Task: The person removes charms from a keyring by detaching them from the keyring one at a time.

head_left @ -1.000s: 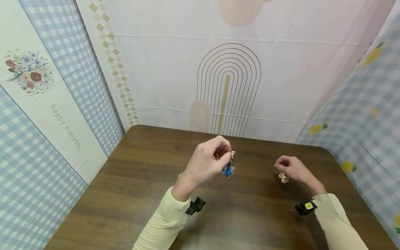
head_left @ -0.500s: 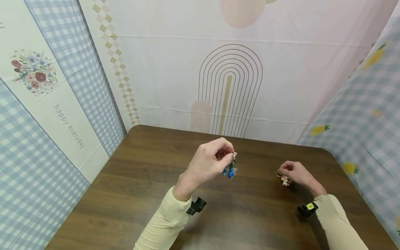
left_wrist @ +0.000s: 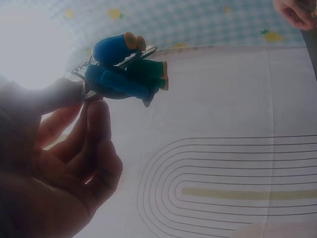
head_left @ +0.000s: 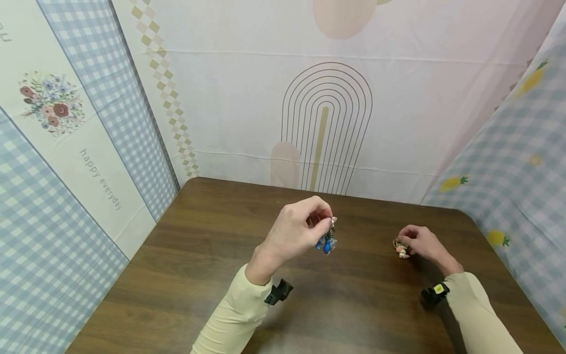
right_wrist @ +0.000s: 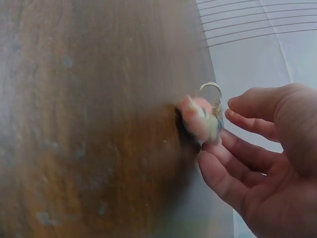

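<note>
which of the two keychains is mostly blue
The blue-and-green keychain, hanging from the left hand; the other keychain, at the right hand, is mainly pink and white.

Left hand (head_left: 298, 228) and right hand (head_left: 422, 243) bare. Left arm has a pale yellow, long fabric sleeve (head_left: 234, 307), close-fitting, creased along the forearm. Matching pale yellow fabric sleeve (head_left: 479, 312) on the right. Left wrist: black, blocky wrist unit (head_left: 278, 292) with small dots, possibly strap holes. Right: similar black wrist unit (head_left: 429, 297), bright yellow square patch (head_left: 438, 289), marking too small to read.
</note>
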Available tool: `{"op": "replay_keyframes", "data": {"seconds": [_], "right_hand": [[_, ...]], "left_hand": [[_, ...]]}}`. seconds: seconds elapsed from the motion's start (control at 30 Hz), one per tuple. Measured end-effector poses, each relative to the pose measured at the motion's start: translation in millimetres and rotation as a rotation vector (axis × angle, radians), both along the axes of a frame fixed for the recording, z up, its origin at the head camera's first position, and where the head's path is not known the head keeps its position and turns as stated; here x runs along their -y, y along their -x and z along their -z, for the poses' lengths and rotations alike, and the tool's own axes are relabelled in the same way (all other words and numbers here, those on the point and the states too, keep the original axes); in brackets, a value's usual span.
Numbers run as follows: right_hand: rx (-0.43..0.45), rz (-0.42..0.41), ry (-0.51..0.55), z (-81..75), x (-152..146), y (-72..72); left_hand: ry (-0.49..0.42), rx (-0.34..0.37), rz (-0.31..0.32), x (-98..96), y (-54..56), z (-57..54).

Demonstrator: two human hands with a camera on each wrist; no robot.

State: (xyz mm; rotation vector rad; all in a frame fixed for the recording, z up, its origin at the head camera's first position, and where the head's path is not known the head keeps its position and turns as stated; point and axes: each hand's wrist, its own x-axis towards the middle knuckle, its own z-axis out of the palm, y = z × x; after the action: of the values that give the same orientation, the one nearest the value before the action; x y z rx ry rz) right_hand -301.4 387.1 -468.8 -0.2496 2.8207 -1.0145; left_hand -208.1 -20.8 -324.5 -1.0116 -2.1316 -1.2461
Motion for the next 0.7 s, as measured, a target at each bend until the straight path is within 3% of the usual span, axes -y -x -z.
{"op": "replay_keyframes", "data": {"seconds": [0.23, 0.43, 0.7], "right_hand": [[-0.029, 0.003, -0.058, -11.9, 2, -2.2], [-0.054, -0.030, -0.045, -30.5, 16, -7.3], [-0.150, -0.087, -0.052, -55.9, 36, -13.9]], "left_hand": [[0.014, -0.006, -0.003, -0.6, -0.6, 1.3], [0.023, 0.000, -0.008, -2.2, 0.3, 1.8], [0.029, 0.006, -0.016, -3.8, 0.5, 1.8]]}}
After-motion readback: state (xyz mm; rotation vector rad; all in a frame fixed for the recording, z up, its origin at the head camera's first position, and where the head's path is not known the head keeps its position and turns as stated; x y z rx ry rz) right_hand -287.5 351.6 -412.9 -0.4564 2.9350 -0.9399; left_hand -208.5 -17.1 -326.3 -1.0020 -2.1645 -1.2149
